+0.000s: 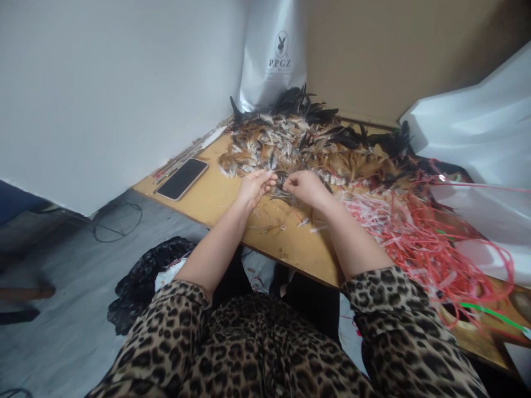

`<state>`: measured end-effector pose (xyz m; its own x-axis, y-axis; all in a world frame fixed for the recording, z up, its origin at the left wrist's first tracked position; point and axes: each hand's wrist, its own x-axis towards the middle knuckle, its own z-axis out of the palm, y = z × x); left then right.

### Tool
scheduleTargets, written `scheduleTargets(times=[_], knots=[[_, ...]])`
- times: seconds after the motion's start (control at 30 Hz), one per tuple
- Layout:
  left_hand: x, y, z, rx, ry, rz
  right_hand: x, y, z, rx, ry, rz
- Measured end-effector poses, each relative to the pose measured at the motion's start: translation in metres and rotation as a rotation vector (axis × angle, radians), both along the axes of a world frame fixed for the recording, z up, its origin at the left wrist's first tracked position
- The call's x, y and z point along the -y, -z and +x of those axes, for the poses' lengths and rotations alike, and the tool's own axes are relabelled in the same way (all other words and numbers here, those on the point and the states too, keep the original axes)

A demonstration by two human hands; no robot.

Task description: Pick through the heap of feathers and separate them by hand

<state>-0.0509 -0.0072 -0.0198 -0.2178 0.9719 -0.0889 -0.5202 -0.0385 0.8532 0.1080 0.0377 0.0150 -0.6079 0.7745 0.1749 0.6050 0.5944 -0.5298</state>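
Observation:
My left hand [258, 187] is closed in a pinch above the front edge of the feather pile. From its fingertips a small dark feather [272, 161] seems to stick up. Close beside it, my right hand [307, 187] has its fingers curled and pinched together, and what lies between them is too small to make out. Behind both hands spreads a large pile of brown, white and black feathers [286, 132]. Under the hands, a few thin loose feathers [276, 225] lie on the yellow tabletop [224, 199].
A phone [182, 178] lies at the table's left. At the right sits a tangle of red and white plastic strips [415, 232]. A silver-white bag [274, 61] stands behind the feathers, and white sheeting [477, 121] rises at right. A black plastic bag [145, 276] is on the floor.

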Motion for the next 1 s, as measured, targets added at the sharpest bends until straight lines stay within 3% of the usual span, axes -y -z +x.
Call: scheduleTargets(times=[0.13,0.33,0.5,0.63,0.77,0.87,1.0], knots=[[0.000,0.002,-0.001,0.016,-0.030,0.000,0.015,-0.004,-0.010,0.298,0.099,0.144],[0.000,0.000,-0.001,0.043,-0.052,-0.007,0.021,-0.002,-0.017,0.424,0.195,0.111],[0.000,-0.003,-0.004,0.144,-0.059,0.040,0.001,0.002,-0.002,0.022,0.210,-0.043],[0.000,-0.003,-0.004,0.189,-0.029,0.026,-0.010,0.006,0.003,-0.429,0.216,-0.377],[0.001,-0.002,-0.002,0.164,0.085,-0.011,-0.013,0.009,0.000,-0.786,0.157,-0.660],[0.003,-0.001,0.001,0.127,0.174,-0.034,-0.013,0.011,-0.004,-0.880,0.162,-0.684],[0.005,-0.001,0.003,0.099,0.252,-0.045,-0.010,0.013,-0.012,-0.858,0.217,-0.543]])
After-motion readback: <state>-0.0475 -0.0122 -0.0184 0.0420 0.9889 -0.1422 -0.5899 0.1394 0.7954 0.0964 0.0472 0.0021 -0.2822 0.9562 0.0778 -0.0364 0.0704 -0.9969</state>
